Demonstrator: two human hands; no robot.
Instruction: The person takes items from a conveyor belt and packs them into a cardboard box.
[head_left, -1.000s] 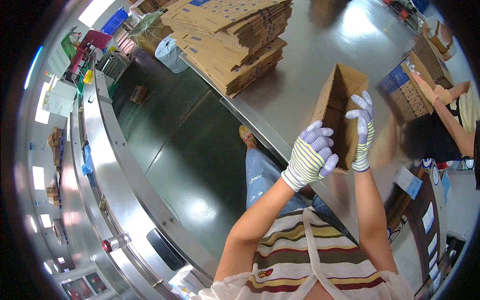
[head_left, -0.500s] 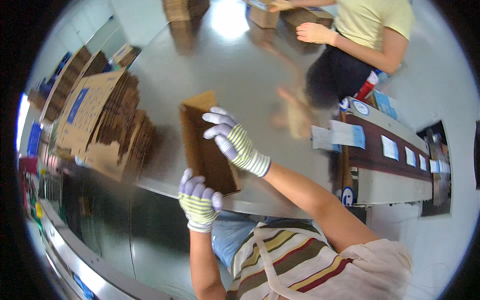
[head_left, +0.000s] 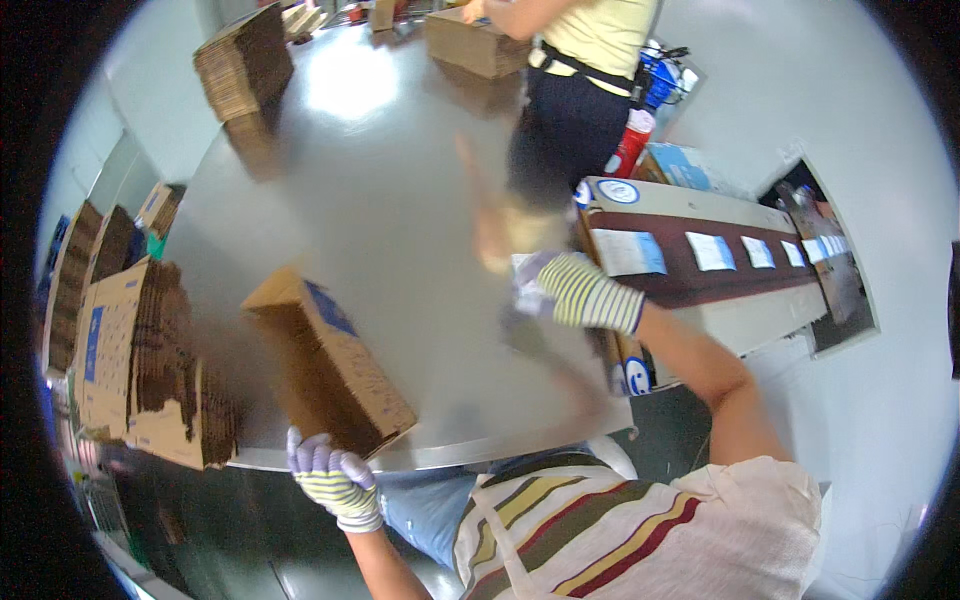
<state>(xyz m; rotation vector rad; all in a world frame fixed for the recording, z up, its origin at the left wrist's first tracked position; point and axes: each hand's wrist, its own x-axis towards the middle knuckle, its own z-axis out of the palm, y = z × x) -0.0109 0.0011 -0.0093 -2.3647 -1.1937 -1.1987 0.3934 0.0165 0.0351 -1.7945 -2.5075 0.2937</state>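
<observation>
An open cardboard box (head_left: 345,365) with a blue patch on its flap lies tilted on the metal table, hollow side showing. At its near corner is my left hand (head_left: 335,482), in a striped glove with purple fingers. Its fingers point up and its thumb stands apart, against the cardboard or very close to it. My right hand (head_left: 580,290), gloved alike, reaches to the table end of the conveyor. A white packet (head_left: 523,268) shows at its fingertips. Those fingers are blurred, and whether they grip the packet is unclear. Another white-and-blue packet (head_left: 628,252) lies just beyond on the belt.
More packets (head_left: 711,252) lie spaced along the dark conveyor belt (head_left: 680,285). Stacks of flattened cartons (head_left: 110,350) stand at the left, with another stack (head_left: 240,65) at the far left. A co-worker (head_left: 590,80) stands across the table (head_left: 400,200) beside a closed box (head_left: 475,45).
My right hand has left the box and moved right to the packets at the conveyor end. My left hand stays by the box's near end. The whole view has shifted.
</observation>
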